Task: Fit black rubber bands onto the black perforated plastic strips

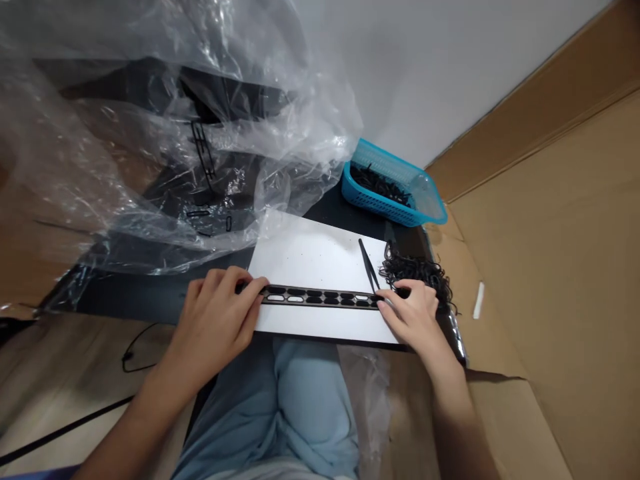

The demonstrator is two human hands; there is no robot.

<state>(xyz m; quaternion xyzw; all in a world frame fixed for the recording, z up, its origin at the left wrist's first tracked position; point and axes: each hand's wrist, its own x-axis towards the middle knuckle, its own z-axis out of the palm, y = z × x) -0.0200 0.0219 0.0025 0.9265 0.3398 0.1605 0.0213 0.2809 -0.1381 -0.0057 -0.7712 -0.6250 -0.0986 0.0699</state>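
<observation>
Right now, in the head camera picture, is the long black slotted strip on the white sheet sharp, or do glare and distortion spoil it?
In the head view, the long black slotted strip looks reasonably sharp, with no strong glare on it; the clear plastic sheeting carries the bright glare; the tan cardboard at the right edge looks stretched by wide-angle distortion.

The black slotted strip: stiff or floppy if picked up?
The black slotted strip looks fairly stiff, lying straight between left hand and right hand. With so many cut-outs, it is probably light. Being flat, it probably won't roll.
</observation>
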